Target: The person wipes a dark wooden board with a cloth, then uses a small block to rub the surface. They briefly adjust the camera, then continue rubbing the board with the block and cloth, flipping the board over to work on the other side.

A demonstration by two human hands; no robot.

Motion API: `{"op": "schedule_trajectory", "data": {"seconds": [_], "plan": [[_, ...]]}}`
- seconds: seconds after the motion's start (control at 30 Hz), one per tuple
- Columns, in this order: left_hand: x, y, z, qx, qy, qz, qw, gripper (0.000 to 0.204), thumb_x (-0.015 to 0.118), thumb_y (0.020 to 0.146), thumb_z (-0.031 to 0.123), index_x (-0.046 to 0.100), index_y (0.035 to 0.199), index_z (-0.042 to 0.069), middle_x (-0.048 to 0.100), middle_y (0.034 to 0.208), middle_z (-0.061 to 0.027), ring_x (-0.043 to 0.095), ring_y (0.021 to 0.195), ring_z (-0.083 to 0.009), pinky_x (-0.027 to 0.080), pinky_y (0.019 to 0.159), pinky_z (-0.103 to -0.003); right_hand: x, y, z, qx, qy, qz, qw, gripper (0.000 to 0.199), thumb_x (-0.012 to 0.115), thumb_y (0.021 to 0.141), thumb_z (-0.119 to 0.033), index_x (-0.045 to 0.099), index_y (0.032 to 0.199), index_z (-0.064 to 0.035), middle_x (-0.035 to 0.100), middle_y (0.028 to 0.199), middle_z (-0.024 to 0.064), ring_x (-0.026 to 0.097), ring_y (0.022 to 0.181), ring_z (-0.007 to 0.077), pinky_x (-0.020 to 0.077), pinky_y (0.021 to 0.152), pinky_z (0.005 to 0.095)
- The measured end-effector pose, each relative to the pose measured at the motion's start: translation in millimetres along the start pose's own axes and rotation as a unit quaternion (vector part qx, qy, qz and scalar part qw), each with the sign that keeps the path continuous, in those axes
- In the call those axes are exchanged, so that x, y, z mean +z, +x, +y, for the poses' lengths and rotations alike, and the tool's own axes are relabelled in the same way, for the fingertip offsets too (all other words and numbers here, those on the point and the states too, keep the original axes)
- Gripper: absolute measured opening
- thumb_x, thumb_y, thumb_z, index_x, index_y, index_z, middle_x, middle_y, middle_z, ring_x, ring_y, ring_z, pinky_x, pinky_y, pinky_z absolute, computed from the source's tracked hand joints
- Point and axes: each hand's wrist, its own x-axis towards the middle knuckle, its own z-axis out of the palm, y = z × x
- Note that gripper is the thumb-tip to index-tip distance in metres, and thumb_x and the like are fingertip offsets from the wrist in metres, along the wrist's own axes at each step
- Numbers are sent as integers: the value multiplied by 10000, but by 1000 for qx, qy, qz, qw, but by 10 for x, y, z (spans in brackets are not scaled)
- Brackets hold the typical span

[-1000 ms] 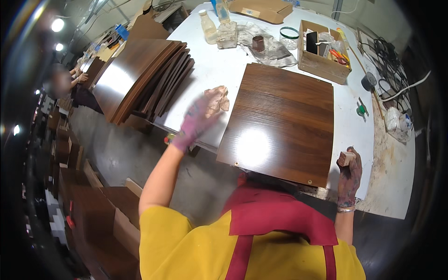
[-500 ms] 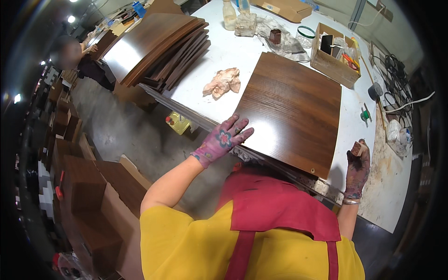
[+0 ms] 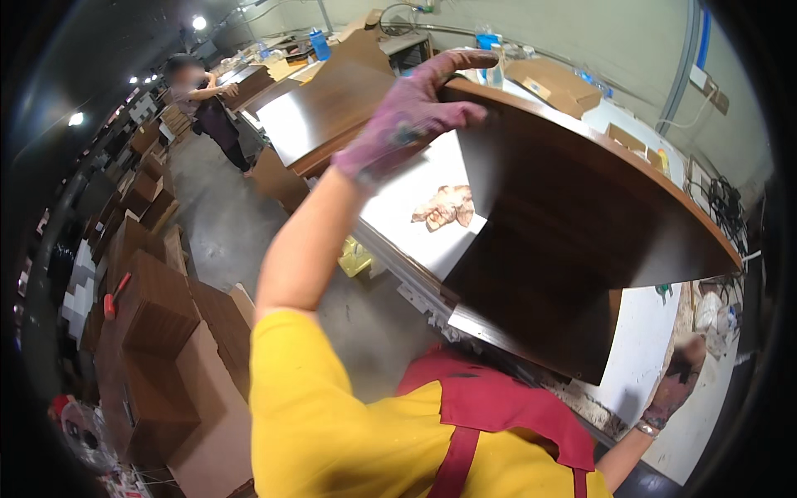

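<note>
My left hand (image 3: 415, 116), in a stained purple glove, is raised with its thumb and fingers closed around the upper left corner of a dark brown wooden panel (image 3: 581, 183). This panel is tilted up on edge, its dark face toward me. Below it a dark wooden surface (image 3: 531, 311) lies at the table's near edge; I cannot tell whether it is a second panel. My right hand (image 3: 677, 382), also gloved, is low at the right with its fingers round a small brown block (image 3: 687, 349), blurred by motion. A crumpled stained cloth (image 3: 446, 207) lies left of the panel.
A stack of brown panels (image 3: 332, 108) stands on the white table (image 3: 407, 232) at the left. Behind are an open cardboard box (image 3: 556, 85) and bottles. Cables (image 3: 721, 199) lie at the right. Brown cabinet parts (image 3: 162, 332) fill the lower left. Another person (image 3: 217, 124) works farther off.
My left hand has gone from the panel's near left corner up and away, raising the panel from flat to tilted. My right hand still holds the block. The view has shifted too.
</note>
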Motion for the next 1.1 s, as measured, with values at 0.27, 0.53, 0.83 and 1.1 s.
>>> {"op": "schedule_trajectory", "data": {"seconds": [0.27, 0.53, 0.83, 1.1], "plan": [[462, 76, -1854, -38, -202, 40, 978, 462, 618, 960, 266, 522, 1337, 16, 620, 1243, -98, 591, 1130, -191, 459, 1002, -343, -122, 352, 557, -53, -235, -82, 967, 360, 438, 1007, -150, 512, 1332, -12, 565, 1296, 100, 566, 1118, 185, 451, 986, 302], [871, 316, -1331, -132, -147, 121, 973, 352, 679, 900, 397, 642, 868, 48, 561, 773, 45, 484, 716, -70, 410, 654, -229, 607, 76, 531, -14, -145, -233, 962, 366, 473, 1003, -181, 498, 1336, -30, 612, 1167, 82, 577, 1027, 183, 453, 954, 363], [480, 202, -1035, -138, -236, 255, 927, 265, 679, 908, 337, 603, 786, 114, 490, 709, 84, 402, 646, -44, 328, 604, -214, 1859, -541, 1428, 225, -62, -244, 941, 412, 608, 912, -241, 521, 1260, -38, 554, 1134, 66, 572, 1010, 186, 505, 861, 328], [-1371, -262, -829, 86, -29, 356, 930, 314, 596, 951, 345, 647, 1052, 53, 631, 1012, -46, 564, 926, -161, 456, 856, -329, 3700, -110, 1937, 170, 82, -407, 894, 411, 596, 961, -289, 509, 1298, -70, 507, 1206, 15, 535, 1008, 113, 457, 896, 281]]}}
